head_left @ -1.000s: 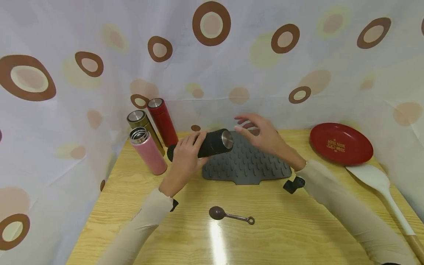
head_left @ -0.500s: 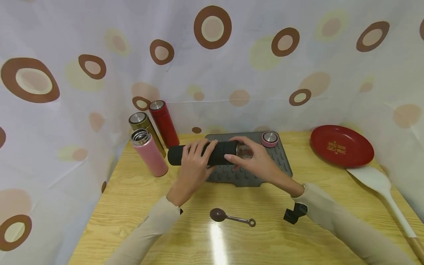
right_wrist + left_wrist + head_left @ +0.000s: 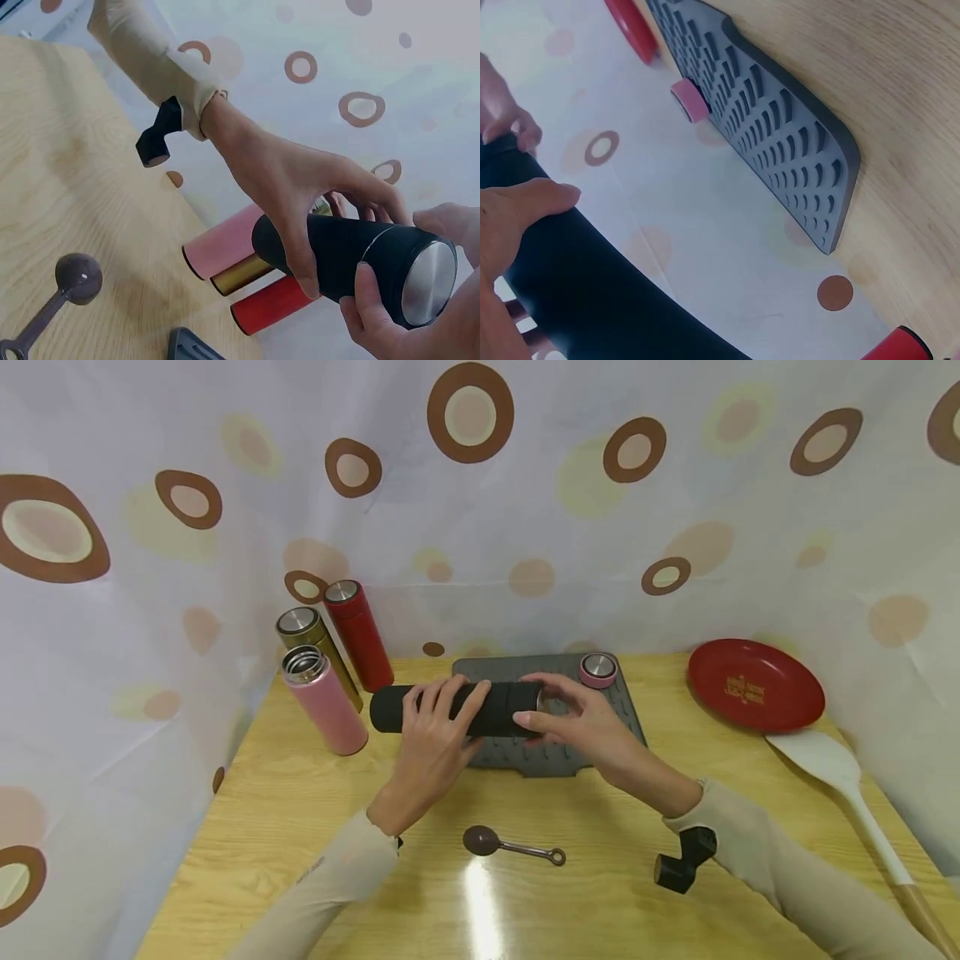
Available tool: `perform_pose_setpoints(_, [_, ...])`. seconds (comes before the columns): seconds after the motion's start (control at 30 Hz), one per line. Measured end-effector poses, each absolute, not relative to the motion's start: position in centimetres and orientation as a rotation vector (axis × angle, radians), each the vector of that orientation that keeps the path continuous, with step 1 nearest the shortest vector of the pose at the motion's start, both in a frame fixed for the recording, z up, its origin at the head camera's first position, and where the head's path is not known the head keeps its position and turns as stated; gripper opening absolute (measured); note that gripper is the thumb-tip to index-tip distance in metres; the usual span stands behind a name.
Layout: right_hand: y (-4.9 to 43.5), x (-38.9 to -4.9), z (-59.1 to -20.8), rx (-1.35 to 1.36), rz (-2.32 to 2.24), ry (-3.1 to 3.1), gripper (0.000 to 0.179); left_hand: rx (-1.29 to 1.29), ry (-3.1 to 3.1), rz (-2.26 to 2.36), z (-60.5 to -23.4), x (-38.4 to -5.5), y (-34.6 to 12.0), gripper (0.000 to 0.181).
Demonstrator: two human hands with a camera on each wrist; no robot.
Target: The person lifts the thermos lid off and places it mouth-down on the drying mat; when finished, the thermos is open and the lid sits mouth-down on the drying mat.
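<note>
Nearest on the bench [image 3: 615, 910], a brown spoon [image 3: 486, 841] lay by itself; to its right a white spatula [image 3: 873, 827] ran back, its blade meeting the near edge of the red plate [image 3: 787, 677]. Beyond the spoon, the black flask [image 3: 502, 710] was held sideways, clear of the bench and above the mat [image 3: 547, 763]. The left grip [image 3: 435, 735] was clamped round its body, probably to steady it; the right grip [image 3: 592, 727] was clamped on the cap [image 3: 397, 266], thumb and fingers on opposite sides, a hold suited to turning. A seam showed between cap and body; whether it was loose could not be told. At left the pink bottle [image 3: 326, 710] stood upright, uncapped. The pink cap [image 3: 598, 670] sat steel face up near the mat's far right corner, perhaps to keep it off the bench. Farther back, the gold bottle [image 3: 333, 668] and red bottle [image 3: 360, 639] stood capped, grouped out of the working space. A patterned cloth [image 3: 487, 527] hung behind.
</note>
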State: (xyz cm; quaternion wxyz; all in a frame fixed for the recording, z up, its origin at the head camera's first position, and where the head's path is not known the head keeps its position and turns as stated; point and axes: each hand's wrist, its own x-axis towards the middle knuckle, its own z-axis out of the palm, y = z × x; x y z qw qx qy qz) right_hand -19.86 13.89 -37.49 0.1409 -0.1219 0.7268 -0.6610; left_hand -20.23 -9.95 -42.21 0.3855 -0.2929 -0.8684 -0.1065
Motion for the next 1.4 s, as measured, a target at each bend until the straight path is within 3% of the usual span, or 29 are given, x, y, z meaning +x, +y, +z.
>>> perform_pose_setpoints(0.23, [14.2,-19.2,-38.2,-0.647,-1.913,2.309,0.057,-0.803,-2.142,-0.278,-41.9,-20.4,-10.0,0.082])
perform_pose_setpoints(0.47, [16.0,-19.9,-38.4,-1.715,-1.108,2.767,0.081,-0.889,-2.153,-0.392,-41.5,-19.9,-10.6,0.086])
perform_pose_setpoints(0.53, [16.3,-20.0,-38.2,-1.891,-0.907,2.773,0.086,-0.901,-2.182,-0.421,-41.7,-19.7,-10.7,0.086])
perform_pose_setpoints(0.7, [15.6,-19.7,-38.6,-1.799,-0.873,2.812,0.085,-0.868,-2.213,-0.425,-42.2,-19.4,-10.7,0.085])
perform_pose_setpoints(1.03, [14.4,-19.1,-39.2,-1.241,-1.11,3.17,0.084,-0.798,-2.178,-0.312,-42.1,-19.3,-10.1,0.089])
perform_pose_setpoints(1.2, [13.9,-19.1,-38.8,-0.92,-1.172,3.006,0.07,-0.775,-2.214,-0.303,-42.3,-19.4,-10.2,0.088])
perform_pose_setpoints(1.27, [14.1,-19.2,-38.8,-0.974,-1.213,2.94,0.064,-0.774,-2.222,-0.322,-42.4,-19.5,-10.3,0.088])
perform_pose_setpoints(1.4, [15.0,-19.4,-39.1,-1.545,-0.951,2.959,0.072,-0.789,-2.208,-0.387,-42.4,-19.7,-10.7,0.085])
